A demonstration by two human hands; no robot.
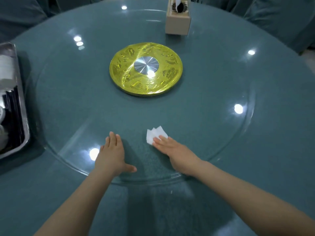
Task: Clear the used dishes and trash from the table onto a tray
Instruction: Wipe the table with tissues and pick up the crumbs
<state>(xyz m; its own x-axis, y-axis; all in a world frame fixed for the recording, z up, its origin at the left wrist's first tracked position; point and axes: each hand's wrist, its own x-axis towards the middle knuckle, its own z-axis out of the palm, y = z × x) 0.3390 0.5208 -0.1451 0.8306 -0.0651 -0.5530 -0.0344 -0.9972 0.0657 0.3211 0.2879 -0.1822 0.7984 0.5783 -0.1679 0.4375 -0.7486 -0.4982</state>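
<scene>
On the glass turntable [213,137] our right hand [172,147] presses flat fingers on the tissue [154,136] to slide it; left hand [110,155] rests spread, steadying

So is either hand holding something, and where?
Nothing is gripped. The right hand lies flat, its fingertips pressing the near edge of the white tissue. The left hand rests flat on the glass turntable, holding nothing.

No readable text, label, brand or number anywhere: only blurred raised ornament on the gold disc [146,69] at the table's middle, and a dark, illegible pattern on top of the tissue box [178,17].
</scene>
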